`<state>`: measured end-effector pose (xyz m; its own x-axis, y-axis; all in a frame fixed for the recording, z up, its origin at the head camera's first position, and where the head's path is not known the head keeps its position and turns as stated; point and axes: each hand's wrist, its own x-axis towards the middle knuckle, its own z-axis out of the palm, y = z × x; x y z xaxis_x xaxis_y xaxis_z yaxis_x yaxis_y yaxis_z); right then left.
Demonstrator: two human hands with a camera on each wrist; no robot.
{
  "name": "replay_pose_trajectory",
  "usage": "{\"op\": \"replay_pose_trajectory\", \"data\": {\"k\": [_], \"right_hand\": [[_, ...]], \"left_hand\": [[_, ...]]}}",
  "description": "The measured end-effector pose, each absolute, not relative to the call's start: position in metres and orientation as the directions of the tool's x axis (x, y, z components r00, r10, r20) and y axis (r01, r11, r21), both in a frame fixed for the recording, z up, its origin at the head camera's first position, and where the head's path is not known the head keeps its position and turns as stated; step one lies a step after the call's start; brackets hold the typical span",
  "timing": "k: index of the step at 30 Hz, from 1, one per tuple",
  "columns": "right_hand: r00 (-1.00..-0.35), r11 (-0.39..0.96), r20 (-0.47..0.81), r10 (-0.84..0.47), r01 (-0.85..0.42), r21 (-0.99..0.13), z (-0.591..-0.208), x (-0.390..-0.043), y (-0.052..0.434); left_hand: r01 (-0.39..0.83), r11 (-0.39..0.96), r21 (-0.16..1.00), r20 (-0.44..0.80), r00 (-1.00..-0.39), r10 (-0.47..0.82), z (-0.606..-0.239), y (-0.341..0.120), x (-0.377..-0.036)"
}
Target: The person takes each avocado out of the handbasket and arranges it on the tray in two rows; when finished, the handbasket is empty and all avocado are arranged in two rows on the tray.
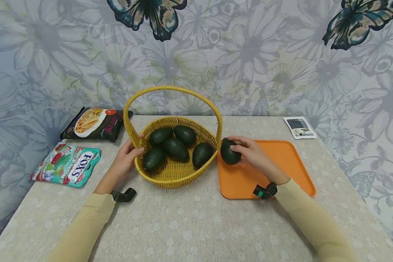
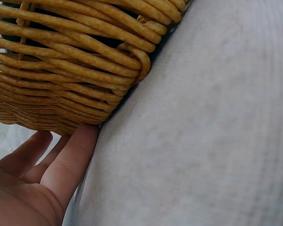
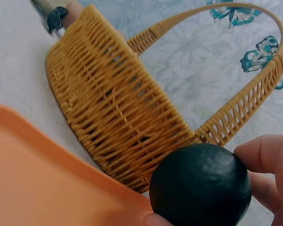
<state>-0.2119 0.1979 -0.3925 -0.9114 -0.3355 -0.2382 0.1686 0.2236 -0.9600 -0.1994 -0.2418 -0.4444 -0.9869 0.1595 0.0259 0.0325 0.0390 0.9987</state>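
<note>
We see a dark green avocado (image 1: 230, 151) at the near-left corner of an orange tray (image 1: 281, 171), just beside the right wall of a woven yellow basket (image 1: 173, 174). The right hand (image 1: 253, 154) has its grip closed round this avocado, fingers curled over the top and thumb underneath, as the right wrist view shows; whether the fruit rests on the tray or is held just above it we cannot tell.

Inside the basket lie five more avocados (image 1: 176, 149), close together and touching one another, under the arch of the basket's handle (image 1: 170, 89).

The left hand (image 1: 126, 160) is against the basket's left side: its thumb lies over the rim, and in the left wrist view its fingers (image 2: 73, 160) reach under the woven wall, so its grip has hold of the basket's edge.

Everything stands on a table (image 1: 196, 225) with a pale patterned cloth. To the left of the basket, well apart from it, lie a dark food packet (image 1: 96, 124) and, nearer us, a bag of Fox's sweets (image 1: 67, 164). Beyond the tray's far right corner lies a small white card (image 1: 299, 127).
</note>
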Motion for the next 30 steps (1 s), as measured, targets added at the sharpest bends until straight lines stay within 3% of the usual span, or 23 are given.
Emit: {"op": "replay_pose_trajectory", "data": {"k": [14, 30], "right_hand": [[-0.917, 0.267, -0.285, -0.280, 0.211, -0.940, -0.405, -0.230, 0.193], [-0.932, 0.335, -0.256, -0.257, 0.162, -0.928, -0.414, -0.233, 0.191]], "left_hand": [[0.020, 0.037, 0.999, 0.014, -0.987, 0.160, -0.443, -0.242, -0.200], [0.010, 0.023, 1.000, 0.006, -0.987, 0.162, -0.441, -0.241, -0.198]]}}
